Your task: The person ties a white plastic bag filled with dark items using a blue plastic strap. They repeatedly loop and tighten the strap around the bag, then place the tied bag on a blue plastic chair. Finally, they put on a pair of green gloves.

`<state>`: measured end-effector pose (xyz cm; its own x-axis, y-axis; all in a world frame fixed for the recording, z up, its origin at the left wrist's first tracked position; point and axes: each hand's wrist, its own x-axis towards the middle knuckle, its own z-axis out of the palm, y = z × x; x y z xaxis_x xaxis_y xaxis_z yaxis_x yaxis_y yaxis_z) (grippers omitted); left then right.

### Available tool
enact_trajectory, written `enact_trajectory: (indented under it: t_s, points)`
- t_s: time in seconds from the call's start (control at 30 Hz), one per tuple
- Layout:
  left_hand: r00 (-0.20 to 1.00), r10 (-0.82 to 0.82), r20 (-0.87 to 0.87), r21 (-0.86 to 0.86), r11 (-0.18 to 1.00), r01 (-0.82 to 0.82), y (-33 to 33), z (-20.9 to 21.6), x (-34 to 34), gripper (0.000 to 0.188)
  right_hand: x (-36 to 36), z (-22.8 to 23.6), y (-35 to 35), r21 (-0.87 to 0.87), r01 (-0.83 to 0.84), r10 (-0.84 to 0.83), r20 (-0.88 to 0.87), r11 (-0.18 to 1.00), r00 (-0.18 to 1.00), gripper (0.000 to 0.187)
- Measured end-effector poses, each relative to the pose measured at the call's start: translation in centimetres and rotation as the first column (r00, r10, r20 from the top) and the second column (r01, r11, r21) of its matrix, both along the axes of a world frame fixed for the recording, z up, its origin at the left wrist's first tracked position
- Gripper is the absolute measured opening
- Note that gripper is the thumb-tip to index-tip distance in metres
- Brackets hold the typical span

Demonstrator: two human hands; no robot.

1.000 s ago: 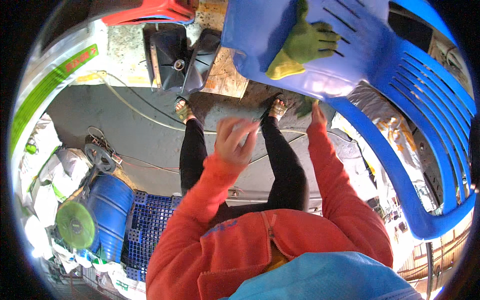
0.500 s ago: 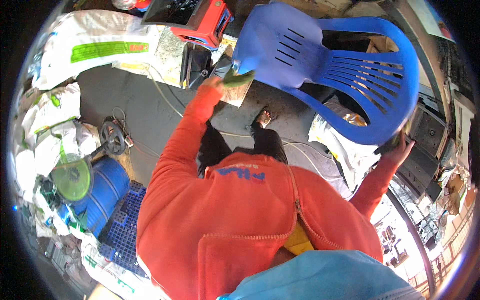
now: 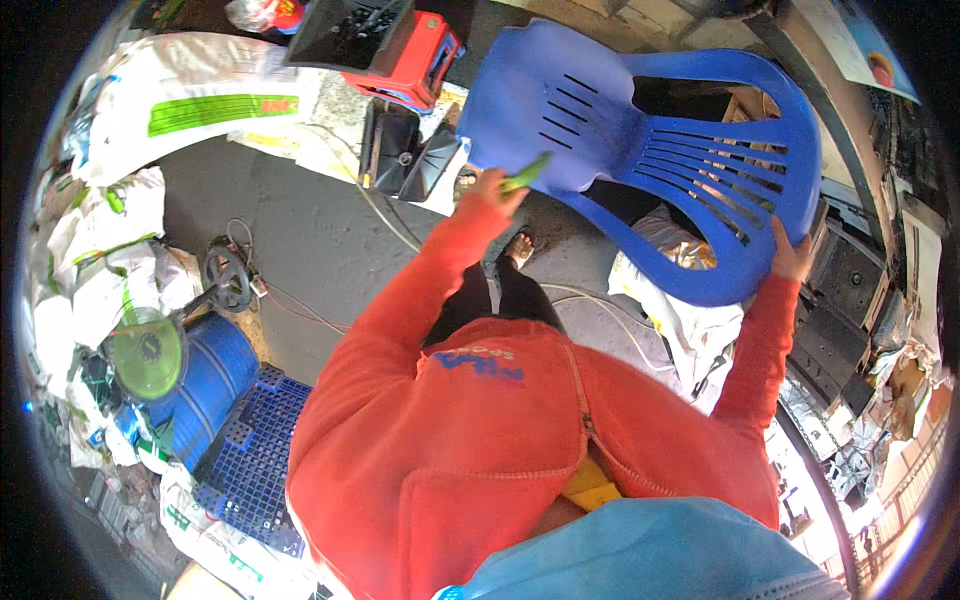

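A blue plastic chair [image 3: 590, 120] with a slotted seat and back fills the upper right, its back toward the right. My left hand [image 3: 497, 192] is closed round a thin, floppy green piece [image 3: 528, 174], perhaps cloth; its kind is not clear. The piece lies against the near edge of the seat. At the top rim of the chair's back, my right hand [image 3: 792, 252] grips the edge, its fingers over the rim. Both my arms are in red sleeves.
A red machine with a black hopper [image 3: 400, 50] stands beyond the chair's left side. White sacks [image 3: 200, 90] lie at the left, above a blue barrel [image 3: 215, 375] and blue plastic pallet [image 3: 265, 450]. A cable [image 3: 390, 225] crosses the grey floor.
My left hand has moved right and slightly nearer with the green piece, onto the seat's edge. My right hand has shifted up along the back's rim, and the chair appears slightly lower left.
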<state>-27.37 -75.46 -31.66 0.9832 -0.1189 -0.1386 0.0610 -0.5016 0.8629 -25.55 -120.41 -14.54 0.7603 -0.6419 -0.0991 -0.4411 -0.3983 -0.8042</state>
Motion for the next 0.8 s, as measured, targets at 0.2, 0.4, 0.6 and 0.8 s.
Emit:
enact_trajectory:
  t_s: [0.2, 0.4, 0.6, 0.8]
  points:
    - [0.724, -0.576, 0.380, 0.233, 0.817, 0.528, -16.8, -15.6, 11.7, 0.031, -0.1, 2.1, 2.6, 0.047, 0.125, -0.123, -0.045, 0.991, 0.991, 0.053]
    - [0.466, -0.881, 0.075, 0.473, 0.443, 0.761, -15.1, -22.0, 20.4, 0.027, -0.5, 2.5, 2.0, 0.072, 0.224, -0.220, -0.062, 0.972, 0.974, 0.058]
    - [0.948, -0.274, 0.159, 0.778, 0.627, 0.051, 5.7, -17.2, 25.0, 0.027, -1.1, 2.3, 1.0, -0.048, 0.208, -0.212, -0.113, 0.977, 0.971, 0.061]
    - [0.760, -0.182, -0.624, 0.575, 0.551, 0.604, 8.9, -17.8, 19.0, 0.044, -0.5, 2.3, 0.7, -0.168, 0.174, -0.204, -0.186, 0.970, 0.961, 0.061]
